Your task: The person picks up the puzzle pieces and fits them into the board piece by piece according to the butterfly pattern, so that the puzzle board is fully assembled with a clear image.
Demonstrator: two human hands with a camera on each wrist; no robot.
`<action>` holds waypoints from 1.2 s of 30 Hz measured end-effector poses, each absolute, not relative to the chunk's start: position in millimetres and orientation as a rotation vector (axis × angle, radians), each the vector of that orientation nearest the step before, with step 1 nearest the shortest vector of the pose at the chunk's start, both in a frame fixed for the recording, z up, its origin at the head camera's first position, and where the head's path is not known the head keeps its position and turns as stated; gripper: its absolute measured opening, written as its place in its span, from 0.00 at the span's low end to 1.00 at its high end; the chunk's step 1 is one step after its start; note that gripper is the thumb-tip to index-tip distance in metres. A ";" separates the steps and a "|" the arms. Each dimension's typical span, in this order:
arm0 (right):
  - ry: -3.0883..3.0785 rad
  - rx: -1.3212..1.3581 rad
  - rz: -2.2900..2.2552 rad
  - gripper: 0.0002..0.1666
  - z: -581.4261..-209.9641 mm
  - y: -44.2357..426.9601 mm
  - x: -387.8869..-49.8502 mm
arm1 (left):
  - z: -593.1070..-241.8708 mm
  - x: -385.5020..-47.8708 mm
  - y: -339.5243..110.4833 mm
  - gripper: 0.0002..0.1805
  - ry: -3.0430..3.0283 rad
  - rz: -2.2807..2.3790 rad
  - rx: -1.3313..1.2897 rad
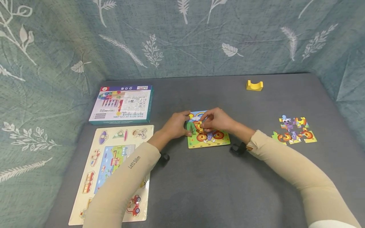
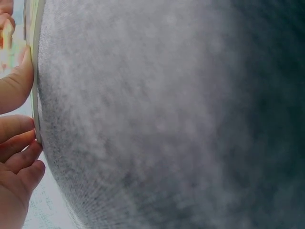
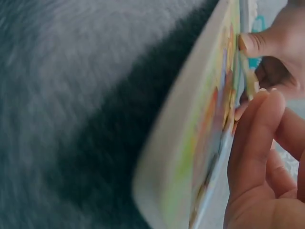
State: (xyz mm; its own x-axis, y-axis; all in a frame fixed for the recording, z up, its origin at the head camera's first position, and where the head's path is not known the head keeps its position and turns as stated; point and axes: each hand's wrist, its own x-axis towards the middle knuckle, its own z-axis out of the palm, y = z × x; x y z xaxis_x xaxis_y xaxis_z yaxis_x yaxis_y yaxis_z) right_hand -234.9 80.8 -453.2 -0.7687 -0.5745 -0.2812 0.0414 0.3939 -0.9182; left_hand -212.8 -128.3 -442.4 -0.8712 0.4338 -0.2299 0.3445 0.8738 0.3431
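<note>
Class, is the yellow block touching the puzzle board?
No, the yellow block lies on the table, apart from the puzzle board.

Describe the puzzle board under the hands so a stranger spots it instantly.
On the grey table, find where the left hand and right hand nearly meet. The small puzzle board lies there. Unlike the larger cream board to its left, it shows a rainbow above yellow ground.

Soft blur in both wrist views
</note>
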 end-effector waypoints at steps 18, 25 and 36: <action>2.552 -0.684 -0.915 0.19 -457.9 65.0 -225.1 | -446.8 -207.2 -128.0 0.40 2.758 0.451 0.554; 2.590 -0.755 -0.855 0.26 -454.9 67.3 -222.3 | -445.1 -209.7 -127.0 0.39 2.759 0.432 0.611; 2.625 -0.917 -0.879 0.15 -457.4 63.9 -221.6 | -443.8 -210.3 -129.6 0.39 2.771 0.444 0.617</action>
State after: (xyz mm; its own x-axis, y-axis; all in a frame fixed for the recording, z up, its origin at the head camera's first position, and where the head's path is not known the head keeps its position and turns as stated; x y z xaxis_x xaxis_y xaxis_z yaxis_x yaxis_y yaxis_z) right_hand -221.6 63.9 -457.4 -0.7796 -0.6261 -0.0136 -0.4916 0.6252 -0.6061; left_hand -210.3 -129.6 -443.8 -0.8737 0.4478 -0.1902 0.3659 0.8624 0.3497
